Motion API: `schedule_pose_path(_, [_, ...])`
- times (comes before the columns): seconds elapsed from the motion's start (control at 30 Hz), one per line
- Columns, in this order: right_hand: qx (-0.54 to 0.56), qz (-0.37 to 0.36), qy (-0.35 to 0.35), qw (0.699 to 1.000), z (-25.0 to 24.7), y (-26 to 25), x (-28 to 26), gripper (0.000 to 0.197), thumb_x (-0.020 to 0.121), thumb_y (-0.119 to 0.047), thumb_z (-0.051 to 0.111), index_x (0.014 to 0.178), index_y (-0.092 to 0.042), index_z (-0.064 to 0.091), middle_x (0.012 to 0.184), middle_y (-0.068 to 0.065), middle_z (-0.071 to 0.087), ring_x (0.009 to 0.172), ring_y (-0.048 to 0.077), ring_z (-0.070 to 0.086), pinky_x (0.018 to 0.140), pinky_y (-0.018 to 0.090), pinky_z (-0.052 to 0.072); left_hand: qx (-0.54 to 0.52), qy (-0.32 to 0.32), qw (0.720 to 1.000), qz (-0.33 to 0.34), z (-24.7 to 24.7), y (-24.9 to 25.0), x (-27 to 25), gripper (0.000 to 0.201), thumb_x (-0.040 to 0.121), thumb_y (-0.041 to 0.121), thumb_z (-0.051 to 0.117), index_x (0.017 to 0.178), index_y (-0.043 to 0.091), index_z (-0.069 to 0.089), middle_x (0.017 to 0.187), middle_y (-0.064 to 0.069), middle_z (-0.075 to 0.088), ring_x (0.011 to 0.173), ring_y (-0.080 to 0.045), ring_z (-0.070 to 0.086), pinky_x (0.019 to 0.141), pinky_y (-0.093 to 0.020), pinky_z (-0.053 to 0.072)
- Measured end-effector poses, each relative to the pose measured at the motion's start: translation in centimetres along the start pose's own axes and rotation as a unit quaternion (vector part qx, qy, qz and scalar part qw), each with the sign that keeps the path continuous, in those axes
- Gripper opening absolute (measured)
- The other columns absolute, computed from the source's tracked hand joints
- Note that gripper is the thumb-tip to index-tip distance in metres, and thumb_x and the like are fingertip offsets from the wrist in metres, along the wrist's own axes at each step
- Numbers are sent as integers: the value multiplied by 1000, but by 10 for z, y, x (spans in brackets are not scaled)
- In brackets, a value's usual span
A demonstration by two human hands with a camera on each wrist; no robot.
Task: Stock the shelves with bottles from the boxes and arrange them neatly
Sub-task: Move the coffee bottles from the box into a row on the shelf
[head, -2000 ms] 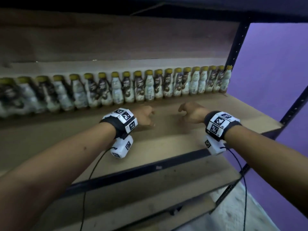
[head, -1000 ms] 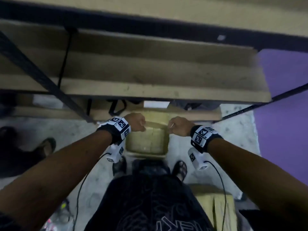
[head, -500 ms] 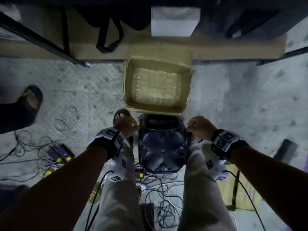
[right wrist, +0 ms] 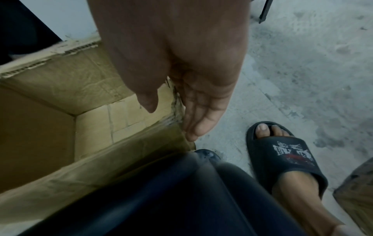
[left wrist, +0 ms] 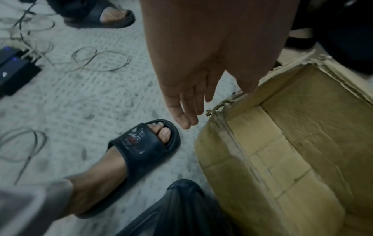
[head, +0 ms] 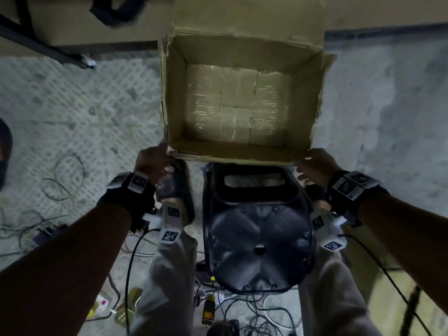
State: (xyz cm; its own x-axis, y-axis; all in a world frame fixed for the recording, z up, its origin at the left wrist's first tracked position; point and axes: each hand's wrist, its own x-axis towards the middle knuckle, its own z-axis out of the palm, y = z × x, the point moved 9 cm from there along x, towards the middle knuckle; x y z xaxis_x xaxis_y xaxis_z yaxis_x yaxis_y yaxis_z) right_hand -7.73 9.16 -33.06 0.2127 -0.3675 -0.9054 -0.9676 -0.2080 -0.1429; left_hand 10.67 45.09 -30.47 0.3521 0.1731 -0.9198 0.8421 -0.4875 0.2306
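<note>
Both hands have dropped from beside the knees to the cardboard box (head: 238, 98) at upper centre: left hand (head: 151, 162) and right hand (head: 312, 163) open-fingered at its near corners. No bottles show inside; gripping the box likely comes next.

The box (head: 174, 98) is matt, torn-edged corrugated cardboard on rough, mottled concrete floor (head: 72, 105); the sandal (left wrist: 145, 148) looks smooth rubbery.

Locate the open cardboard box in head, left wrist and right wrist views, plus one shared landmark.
Head: cardboard box upper centre, open, a hand at each near corner.
Left wrist: right side, torn near corner beside the left hand.
Right wrist: left side, its corner by the right hand.
Shared landmark: the black stool just in front of the box, at the bottom of both wrist views.
</note>
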Motion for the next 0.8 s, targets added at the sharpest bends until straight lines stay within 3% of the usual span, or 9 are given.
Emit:
schedule_pose_path(0.1, [-16, 1, -2, 1000, 5, -2, 15, 30, 85, -26, 64, 94, 3, 67, 92, 27, 71, 89, 43, 69, 84, 57, 56, -82, -5, 996, -20, 4, 5, 16, 33, 98, 46, 47, 86, 18, 60, 88, -2, 62, 72, -19, 54, 65, -33, 48])
schedule_pose_path(0.23, [-14, -5, 77, 997, -19, -8, 16, 29, 88, -19, 54, 86, 4, 70, 87, 25, 72, 89, 40, 70, 84, 51, 57, -115, -52, 991, -36, 15, 0, 24, 26, 95, 40, 56, 102, 17, 65, 97, -4, 64, 94, -23, 56, 93, -42, 46])
schedule_pose_path(0.3, [35, 9, 110, 993, -35, -7, 16, 30, 89, -20, 51, 78, 0, 70, 84, 23, 73, 84, 36, 70, 79, 46, 59, -170, -81, 981, -52, 18, -4, 25, 29, 96, 37, 54, 116, 17, 61, 99, -6, 65, 104, -25, 56, 98, -43, 43])
schedule_pose_path(0.43, [53, 26, 116, 991, -51, -3, 17, 30, 90, -26, 56, 79, -3, 72, 88, 20, 73, 90, 36, 69, 79, 41, 56, -384, -51, 916, -99, 7, -21, 27, 68, 95, 56, 45, 145, 11, 31, 137, -15, 53, 125, -33, 52, 98, -44, 43])
schedule_pose_path(0.5, [56, 21, 108, 992, -48, -1, 18, 29, 89, -28, 56, 78, -6, 72, 91, 20, 72, 90, 37, 67, 73, 40, 53, -483, -22, 869, -104, -1, -32, 22, 66, 97, 61, 32, 134, 8, 43, 133, -15, 57, 129, -33, 50, 90, -40, 43])
schedule_pose_path(0.57, [81, 27, 111, 990, -42, 6, 19, 30, 90, -31, 55, 80, -7, 71, 92, 21, 72, 93, 39, 67, 84, 49, 56, -528, -10, 844, -88, -3, -39, 14, 60, 99, 59, 28, 109, 10, 60, 105, -16, 71, 117, -35, 58, 82, -38, 42])
schedule_pose_path(0.67, [167, 35, 104, 980, -30, 16, 23, 30, 93, -27, 55, 89, -1, 69, 91, 19, 70, 89, 37, 67, 88, 61, 53, -458, -87, 883, -51, 16, -33, -2, 56, 94, 63, 35, 81, 18, 65, 98, -12, 74, 106, -31, 63, 91, -41, 41])
schedule_pose_path(0.73, [206, 29, 80, 975, -19, 20, 25, 22, 96, -10, 52, 106, 5, 65, 95, 19, 63, 90, 35, 64, 90, 62, 52, -312, -123, 941, -47, 31, -31, -8, 46, 94, 59, 42, 91, 21, 69, 111, -4, 72, 111, -19, 62, 97, -40, 43])
schedule_pose_path(0.8, [148, 11, 45, 988, -10, 24, 25, 25, 94, -3, 50, 114, -4, 65, 108, 22, 64, 100, 36, 64, 92, 53, 54, -209, -71, 975, -27, 28, -30, -2, 30, 98, 39, 47, 98, 16, 67, 107, -3, 71, 101, -16, 63, 91, -36, 47])
